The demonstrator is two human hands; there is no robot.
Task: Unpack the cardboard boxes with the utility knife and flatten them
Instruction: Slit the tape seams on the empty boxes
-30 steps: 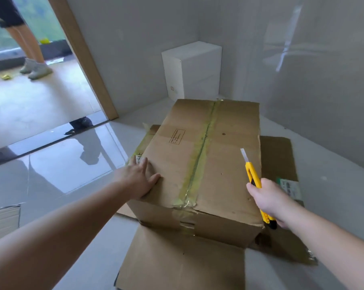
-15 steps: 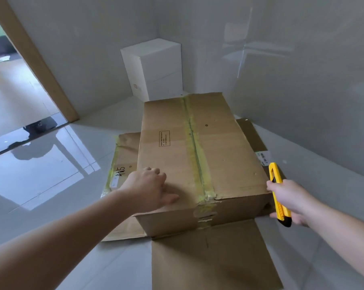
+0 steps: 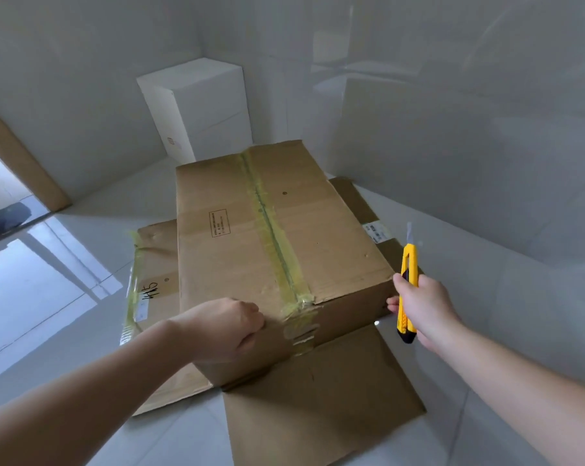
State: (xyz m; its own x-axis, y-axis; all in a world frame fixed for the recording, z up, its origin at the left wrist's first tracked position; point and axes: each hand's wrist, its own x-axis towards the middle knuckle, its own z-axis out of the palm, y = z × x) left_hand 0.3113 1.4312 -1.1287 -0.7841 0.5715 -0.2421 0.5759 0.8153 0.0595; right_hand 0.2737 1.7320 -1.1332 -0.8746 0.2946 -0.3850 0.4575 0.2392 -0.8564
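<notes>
A large brown cardboard box (image 3: pixel 230 250) stands on the floor, its top seam closed with yellowish tape (image 3: pixel 274 237). My left hand (image 3: pixel 227 326) curls over the box's near top edge, left of the tape end, gripping it. My right hand (image 3: pixel 422 306) is at the box's near right corner, holding a yellow utility knife (image 3: pixel 409 280) upright with its blade out, pointing away from me. One right fingertip touches the box's corner.
Flattened cardboard sheets (image 3: pixel 321 398) lie under and around the box, one marked with handwriting at the left (image 3: pixel 153 260). A white box (image 3: pixel 200 109) stands in the far corner. Glossy grey walls close the right and back. A doorway frame (image 3: pixel 19 163) is at left.
My left hand slid from the top face to the near edge and curled over it. The knife in my right hand rose upright beside the box's corner. My view shifted right.
</notes>
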